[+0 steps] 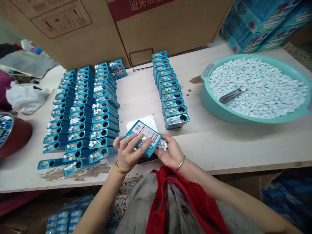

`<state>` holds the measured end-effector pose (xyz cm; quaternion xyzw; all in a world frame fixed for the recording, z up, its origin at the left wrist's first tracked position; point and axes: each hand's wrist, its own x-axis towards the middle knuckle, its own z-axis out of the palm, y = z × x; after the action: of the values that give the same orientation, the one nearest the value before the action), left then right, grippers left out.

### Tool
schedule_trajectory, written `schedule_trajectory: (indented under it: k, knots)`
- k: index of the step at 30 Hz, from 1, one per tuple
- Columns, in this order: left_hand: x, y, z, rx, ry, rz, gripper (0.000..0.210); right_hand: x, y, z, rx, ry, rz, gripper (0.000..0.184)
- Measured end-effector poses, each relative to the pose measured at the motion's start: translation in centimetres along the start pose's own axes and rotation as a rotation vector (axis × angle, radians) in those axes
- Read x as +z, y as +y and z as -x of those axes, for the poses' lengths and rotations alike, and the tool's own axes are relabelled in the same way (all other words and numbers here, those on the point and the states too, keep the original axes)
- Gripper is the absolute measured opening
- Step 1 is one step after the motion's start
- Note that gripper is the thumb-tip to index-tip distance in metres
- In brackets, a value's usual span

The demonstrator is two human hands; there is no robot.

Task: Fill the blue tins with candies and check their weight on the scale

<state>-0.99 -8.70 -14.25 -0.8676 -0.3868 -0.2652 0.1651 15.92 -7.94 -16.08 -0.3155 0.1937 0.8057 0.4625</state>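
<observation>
My left hand (128,152) grips a blue candy tin (143,128), its printed back turned up and its right end tilted down toward my right palm. A couple of white candies show by my left fingers. My right hand (173,152) is cupped under that end, with several small white candies (162,145) lying in it. Below the tin is a white scale (151,121), partly hidden by the tin and my hands. To the left stand rows of blue tins (104,125) with round holes in their tops, many with candies lying on top. Another row of tins (173,103) stands behind my right hand.
A turquoise basin (207,100) full of white candies, with a metal scoop (231,96) in it, sits at right. Behind are a large cardboard box (170,29) and stacked packs of tins (255,29). At left are a plastic bag (25,97) and a red bucket (20,136).
</observation>
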Motion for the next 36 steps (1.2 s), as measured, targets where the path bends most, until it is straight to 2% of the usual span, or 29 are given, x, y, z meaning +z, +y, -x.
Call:
schedule_trajectory:
  k: [8,12,14,17,24,28,30,32,34,36]
  knots:
    - [0.1,0.2,1.5,-0.054,0.071,-0.077,0.028,0.7,0.1,0.6,0.031,0.041,-0.001,0.019]
    - [0.4,0.0,2.2,-0.158,-0.048,-0.026,0.024,1.0,0.3,0.8,0.036,0.071,-0.025,0.022]
    - [0.7,0.0,2.2,-0.200,-0.079,0.047,0.026,1.1,0.3,0.9,0.036,0.078,-0.025,0.024]
    - [1.2,0.3,1.8,-0.284,-0.023,0.200,0.028,1.0,0.2,1.0,0.026,0.061,-0.019,0.023]
    - [3.6,-0.1,1.5,-0.673,0.035,0.694,0.033,-0.6,-1.0,1.5,-0.076,0.046,0.031,0.022]
    - [5.4,-1.3,2.1,-0.817,0.060,0.814,0.042,-1.0,-1.9,2.1,-0.089,0.054,0.065,0.022]
    - [5.7,-1.8,2.3,-0.800,0.038,0.814,0.045,-1.2,-2.1,2.4,-0.080,0.060,0.074,0.023]
    - [5.0,-1.9,2.2,-0.716,0.030,0.710,0.057,-1.4,-2.2,2.7,-0.064,0.073,0.082,0.023]
    - [3.5,-1.2,1.9,-0.619,0.117,0.479,0.073,-1.8,-2.1,3.0,-0.046,0.093,0.091,0.023]
    - [1.8,0.5,1.4,-0.499,0.202,0.294,0.071,-2.1,-2.0,3.3,-0.025,0.107,0.100,0.023]
